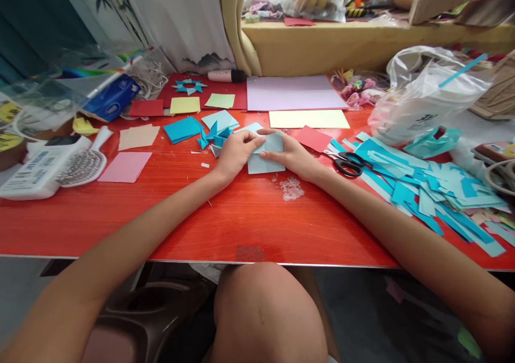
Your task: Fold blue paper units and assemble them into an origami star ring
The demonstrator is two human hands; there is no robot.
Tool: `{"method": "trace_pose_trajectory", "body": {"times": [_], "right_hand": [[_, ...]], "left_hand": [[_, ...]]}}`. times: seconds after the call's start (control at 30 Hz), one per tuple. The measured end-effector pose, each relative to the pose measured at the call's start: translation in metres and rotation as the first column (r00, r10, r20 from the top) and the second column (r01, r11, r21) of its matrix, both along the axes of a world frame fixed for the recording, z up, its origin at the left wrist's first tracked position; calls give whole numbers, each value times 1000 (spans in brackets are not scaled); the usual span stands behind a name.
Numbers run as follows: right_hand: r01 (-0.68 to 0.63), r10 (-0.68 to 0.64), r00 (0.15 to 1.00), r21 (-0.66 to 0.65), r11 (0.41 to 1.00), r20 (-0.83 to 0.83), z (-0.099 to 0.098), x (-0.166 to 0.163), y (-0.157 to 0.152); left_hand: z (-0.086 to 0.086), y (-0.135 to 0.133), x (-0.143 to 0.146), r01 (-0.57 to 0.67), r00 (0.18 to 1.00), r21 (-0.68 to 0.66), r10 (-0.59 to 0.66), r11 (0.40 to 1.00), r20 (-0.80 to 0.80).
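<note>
A small light-blue sheet of paper with a crease across it is held just above the red table, its upper part lifted. My left hand pinches its left edge between thumb and fingers. From the other side my right hand grips it, thumb in front and fingers behind. Close to my left hand lie folded blue paper pieces, a stack of blue squares and pale blue squares. Black-handled scissors rest right of my right hand, beside a red paper square.
Blue paper strips heap up on the right, below a plastic bag with a cup. A hairbrush and a pink square lie left. Behind are a blue paper ring and a lavender sheet. The table's edge runs near my knee.
</note>
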State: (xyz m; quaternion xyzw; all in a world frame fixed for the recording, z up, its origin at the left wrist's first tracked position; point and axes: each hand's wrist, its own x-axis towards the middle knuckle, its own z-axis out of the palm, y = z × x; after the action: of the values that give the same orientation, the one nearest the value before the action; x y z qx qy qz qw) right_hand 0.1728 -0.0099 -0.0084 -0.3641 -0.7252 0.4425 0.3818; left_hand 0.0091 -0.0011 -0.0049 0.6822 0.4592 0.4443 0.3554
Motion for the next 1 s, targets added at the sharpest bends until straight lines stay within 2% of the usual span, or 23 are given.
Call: {"method": "trace_pose_trajectory", "body": {"times": [0.27,0.5,0.7,0.87,1.0], "right_hand": [[4,-4,1000,6,1000,-20,-2,1,2],[17,-30,993,-115,993,-117,-2,-1,2],[-6,-17,986,-139,990,-164,0,-2,1],[60,-104,960,-175,983,-258,-3,-2,4],[133,-185,947,-203,970,-263,-5,-2,6]], "left_hand": [[-4,1,1,-23,999,29,23,999,-22],[4,-3,2,30,999,65,-31,997,23],[8,-5,4,55,993,-11,-53,998,105],[10,-6,6,85,988,-162,-63,983,138],[11,-5,4,71,993,-194,-50,978,108]]}}
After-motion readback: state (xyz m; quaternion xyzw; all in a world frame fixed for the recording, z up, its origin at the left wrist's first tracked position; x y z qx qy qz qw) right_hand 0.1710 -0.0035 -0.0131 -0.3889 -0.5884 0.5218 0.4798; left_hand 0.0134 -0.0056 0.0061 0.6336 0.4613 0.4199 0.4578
